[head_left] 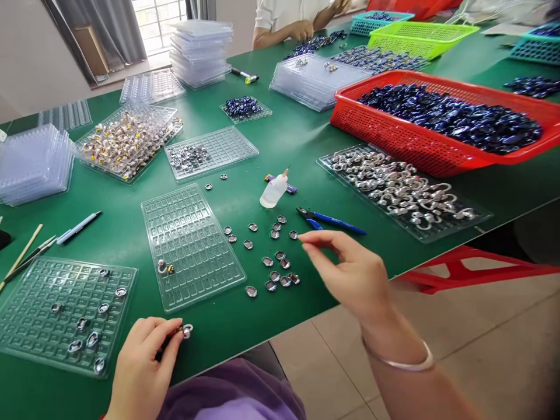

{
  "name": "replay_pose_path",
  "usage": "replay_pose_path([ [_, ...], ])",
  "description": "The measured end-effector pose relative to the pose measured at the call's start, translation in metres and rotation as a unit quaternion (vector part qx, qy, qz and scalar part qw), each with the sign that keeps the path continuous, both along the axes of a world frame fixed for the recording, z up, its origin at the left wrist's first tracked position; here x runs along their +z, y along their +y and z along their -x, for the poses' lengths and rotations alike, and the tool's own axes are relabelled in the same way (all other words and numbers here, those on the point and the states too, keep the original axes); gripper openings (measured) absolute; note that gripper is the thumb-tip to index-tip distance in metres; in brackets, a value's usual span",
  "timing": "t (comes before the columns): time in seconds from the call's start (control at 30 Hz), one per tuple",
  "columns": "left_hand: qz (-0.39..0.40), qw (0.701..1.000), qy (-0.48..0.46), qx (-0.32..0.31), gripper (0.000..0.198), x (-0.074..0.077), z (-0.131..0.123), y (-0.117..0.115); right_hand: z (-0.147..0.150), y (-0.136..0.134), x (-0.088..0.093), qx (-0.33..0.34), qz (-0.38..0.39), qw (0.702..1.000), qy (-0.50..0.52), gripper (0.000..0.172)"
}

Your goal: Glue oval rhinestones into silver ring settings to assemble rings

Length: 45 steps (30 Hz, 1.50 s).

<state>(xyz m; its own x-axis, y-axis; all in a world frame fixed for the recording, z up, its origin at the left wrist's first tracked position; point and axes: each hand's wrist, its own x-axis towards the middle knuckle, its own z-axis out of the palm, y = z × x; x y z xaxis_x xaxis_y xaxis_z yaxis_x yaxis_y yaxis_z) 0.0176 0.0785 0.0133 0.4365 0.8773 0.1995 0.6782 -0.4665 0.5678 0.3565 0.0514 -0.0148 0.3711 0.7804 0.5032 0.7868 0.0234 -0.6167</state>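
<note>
Near the table's front edge, my left hand (146, 359) pinches a small silver ring piece (187, 331) between thumb and fingertips. My right hand (350, 268) is further right, thumb and index finger nearly together beside an oval silver piece (293, 235); whether they touch it is unclear. Several similar oval pieces (280, 255) lie loose on the green table between the hands. A clear grid tray (196, 251) holds a couple of small pieces at its left side. Blue-handled cutters (335, 223) and a white squeeze bottle (273, 191) are just beyond my right hand.
A clear tray (35, 315) with oval pieces is at left, near a pen (79, 228). Silver rings (394, 186) fill a tray before a red basket (394, 125) of dark blue pieces. Stacked trays (199, 55) stand behind. Across the table, another person's hands (301, 30) handle pieces.
</note>
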Motion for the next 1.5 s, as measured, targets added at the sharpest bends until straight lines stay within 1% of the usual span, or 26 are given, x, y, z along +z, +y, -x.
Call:
replay_pose_path([
  [0.1,-0.038,0.999,0.028,0.002,0.023,0.0,0.004,0.004,-0.034,0.011,-0.006,-0.033,0.043,0.998,-0.033,0.012],
  [0.23,-0.03,0.999,0.042,-0.002,0.024,0.004,0.012,0.006,-0.062,0.018,-0.017,-0.069,0.091,0.989,-0.091,0.025],
  [0.37,-0.059,0.997,0.044,0.0,0.023,0.014,0.015,0.01,-0.074,0.016,-0.031,-0.085,0.131,0.977,-0.146,0.049],
  [0.43,-0.084,0.996,0.039,-0.013,0.022,0.02,0.008,0.013,-0.073,0.013,-0.038,-0.083,0.135,0.974,-0.165,0.051],
  [0.53,-0.107,0.991,0.031,-0.077,0.016,0.027,-0.021,0.017,-0.067,0.009,-0.043,-0.097,0.114,0.972,-0.182,0.049],
  [0.63,-0.113,0.979,0.057,-0.161,0.014,0.029,-0.063,0.021,-0.063,0.006,-0.042,-0.109,0.077,0.973,-0.188,0.05],
  [0.73,-0.107,0.965,0.107,-0.215,0.011,0.027,-0.106,0.025,-0.062,0.003,-0.039,-0.114,0.038,0.975,-0.185,0.05],
  [0.8,-0.096,0.959,0.138,-0.227,0.011,0.024,-0.13,0.027,-0.062,0.001,-0.038,-0.116,0.019,0.977,-0.18,0.051],
  [0.87,-0.091,0.955,0.166,-0.228,0.01,0.02,-0.148,0.028,-0.062,0.0,-0.037,-0.117,0.005,0.978,-0.174,0.053],
  [0.93,-0.095,0.952,0.19,-0.22,0.008,0.016,-0.16,0.027,-0.063,0.0,-0.038,-0.116,-0.007,0.979,-0.165,0.053],
  [1.0,-0.109,0.95,0.202,-0.211,0.002,0.012,-0.166,0.026,-0.064,0.001,-0.037,-0.115,-0.022,0.981,-0.154,0.051],
  [1.03,-0.118,0.95,0.2,-0.209,0.002,0.011,-0.166,0.026,-0.064,0.0,-0.035,-0.112,-0.03,0.982,-0.147,0.05],
  [1.1,-0.123,0.956,0.17,-0.205,0.008,0.01,-0.161,0.024,-0.061,-0.003,-0.029,-0.096,-0.045,0.985,-0.133,0.05],
  [1.17,-0.093,0.971,0.096,-0.196,0.008,0.013,-0.147,0.02,-0.051,-0.009,-0.019,-0.063,-0.053,0.989,-0.119,0.049],
  [1.2,-0.063,0.979,0.044,-0.188,0.009,0.015,-0.137,0.017,-0.042,-0.013,-0.014,-0.032,-0.052,0.992,-0.111,0.047],
  [1.27,0.025,0.984,-0.056,-0.165,0.012,0.019,-0.115,0.011,-0.018,-0.024,-0.003,0.071,-0.042,0.993,-0.082,0.043],
  [1.33,0.117,0.978,-0.125,-0.117,0.013,0.024,-0.095,0.003,0.009,-0.035,0.005,0.204,-0.034,0.978,-0.038,0.04],
  [1.37,0.157,0.972,-0.152,-0.086,0.013,0.026,-0.086,0.0,0.021,-0.04,0.007,0.245,-0.031,0.969,-0.024,0.04],
  [1.4,0.195,0.963,-0.178,-0.054,0.012,0.028,-0.079,-0.003,0.033,-0.043,0.008,0.273,-0.031,0.961,-0.013,0.04],
  [1.5,0.28,0.922,-0.266,0.025,0.011,0.029,-0.065,-0.011,0.058,-0.048,0.007,0.304,-0.024,0.952,0.001,0.038],
])
